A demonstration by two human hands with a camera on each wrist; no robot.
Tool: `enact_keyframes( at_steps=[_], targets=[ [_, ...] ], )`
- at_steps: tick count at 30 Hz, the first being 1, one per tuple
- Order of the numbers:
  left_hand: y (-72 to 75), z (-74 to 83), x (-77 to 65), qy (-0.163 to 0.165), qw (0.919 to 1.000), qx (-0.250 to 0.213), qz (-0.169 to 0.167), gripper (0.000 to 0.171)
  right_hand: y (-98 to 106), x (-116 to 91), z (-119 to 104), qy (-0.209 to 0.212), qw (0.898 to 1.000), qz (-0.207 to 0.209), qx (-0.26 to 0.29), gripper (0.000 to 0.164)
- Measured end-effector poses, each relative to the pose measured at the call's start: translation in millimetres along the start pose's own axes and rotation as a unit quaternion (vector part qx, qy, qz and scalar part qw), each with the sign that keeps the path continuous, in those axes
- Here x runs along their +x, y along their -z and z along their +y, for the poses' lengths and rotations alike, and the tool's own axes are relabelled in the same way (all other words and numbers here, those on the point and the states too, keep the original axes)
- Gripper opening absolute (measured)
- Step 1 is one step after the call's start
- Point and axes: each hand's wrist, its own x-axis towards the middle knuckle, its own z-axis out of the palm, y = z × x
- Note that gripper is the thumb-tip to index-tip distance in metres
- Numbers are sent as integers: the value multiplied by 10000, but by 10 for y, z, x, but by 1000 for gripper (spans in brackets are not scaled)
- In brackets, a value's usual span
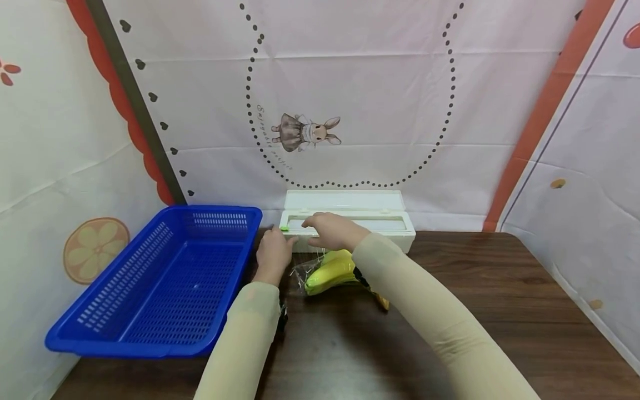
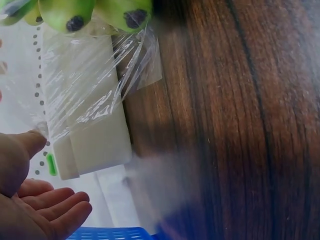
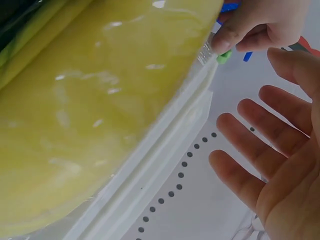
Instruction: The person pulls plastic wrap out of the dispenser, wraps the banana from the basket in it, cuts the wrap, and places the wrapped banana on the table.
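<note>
To handle the clear film (image 2: 102,107) well, I'd keep it flat and gently taut, clear of folds. It trails off the left end of the bananas (image 1: 332,272), which lie on the counter (image 1: 480,289) near side of the white box (image 1: 360,213). The right hand (image 1: 334,229) hovers over the box, fingers spread, holding nothing. The left hand (image 1: 274,253), fingers loosely extended, is beside the green slider (image 1: 284,228); whether its thumb touches film, I can't quite tell.

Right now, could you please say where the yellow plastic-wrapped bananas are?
In the head view, the bananas are right of the blue plastic basket, in front of the long white box.
</note>
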Motion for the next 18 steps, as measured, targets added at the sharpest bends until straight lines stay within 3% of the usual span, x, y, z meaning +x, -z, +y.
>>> enact_keyframes(
  at_steps=[10, 18],
  targets=[
    [-86, -66, 129, 180, 9992, -192, -295, 66, 22, 209, -148, 134, 9996, 1, -244, 41],
    [-133, -96, 147, 124, 9986, -492, -174, 56, 31, 367, -233, 45, 9989, -138, -453, 36]
  ],
)
